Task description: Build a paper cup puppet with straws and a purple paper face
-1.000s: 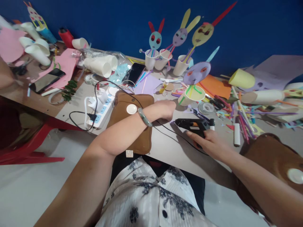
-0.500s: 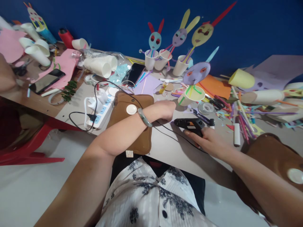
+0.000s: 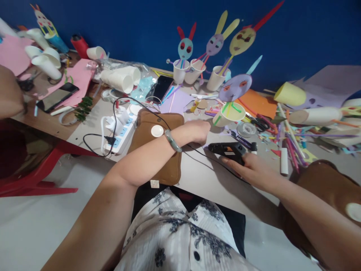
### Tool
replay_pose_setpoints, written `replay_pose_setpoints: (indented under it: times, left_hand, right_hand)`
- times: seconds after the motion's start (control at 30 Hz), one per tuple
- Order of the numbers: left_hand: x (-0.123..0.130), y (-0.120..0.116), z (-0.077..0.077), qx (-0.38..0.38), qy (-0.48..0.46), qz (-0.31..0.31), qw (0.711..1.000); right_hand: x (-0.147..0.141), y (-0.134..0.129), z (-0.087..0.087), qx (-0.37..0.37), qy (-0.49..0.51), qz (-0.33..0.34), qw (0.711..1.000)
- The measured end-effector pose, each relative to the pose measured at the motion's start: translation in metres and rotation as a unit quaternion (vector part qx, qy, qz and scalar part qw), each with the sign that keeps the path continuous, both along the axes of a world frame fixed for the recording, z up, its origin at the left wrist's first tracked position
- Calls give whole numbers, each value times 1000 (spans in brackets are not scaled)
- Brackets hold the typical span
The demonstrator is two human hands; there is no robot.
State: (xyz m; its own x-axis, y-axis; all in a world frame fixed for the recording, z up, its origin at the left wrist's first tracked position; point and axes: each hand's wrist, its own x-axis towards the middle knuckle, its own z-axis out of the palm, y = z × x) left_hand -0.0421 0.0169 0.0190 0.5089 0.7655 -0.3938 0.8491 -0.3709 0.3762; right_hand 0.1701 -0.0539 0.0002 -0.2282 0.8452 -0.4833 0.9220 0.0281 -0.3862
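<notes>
A black glue gun (image 3: 228,149) lies in the grasp of my right hand (image 3: 252,165), its nozzle pointing left. Just beyond that nozzle, my left hand (image 3: 199,132) is closed with the knuckles up; whatever its fingers pinch is hidden beneath it. On that wrist sits a green bangle (image 3: 172,140). Behind both hands stands a paper cup (image 3: 229,115) carrying a purple paper face (image 3: 235,88) with one blue ear. A thin black cord runs under my left forearm toward the glue gun.
A brown hot-water bag (image 3: 158,173) lies under my left forearm, beside a white power strip (image 3: 124,131). Three more cup figures stand by the blue wall. A tape roll (image 3: 246,130), scissors (image 3: 261,123) and markers crowd the right. Another person's arm (image 3: 9,94) shows at left.
</notes>
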Motion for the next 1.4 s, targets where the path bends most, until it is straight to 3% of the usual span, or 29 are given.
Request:
replay_pose_setpoints:
  times: [1.03, 1.33, 1.4]
  left_hand:
    - [1, 2, -1, -1, 1, -2, 1000]
    - [1, 1, 0, -4, 12, 1, 1000]
    - [1, 0, 1, -1, 5, 0, 1000]
  right_hand:
    - [2, 2, 0, 0, 23, 31, 999]
    - [8, -8, 2, 64, 14, -1, 998]
    - [7, -17, 5, 98, -38, 10, 994]
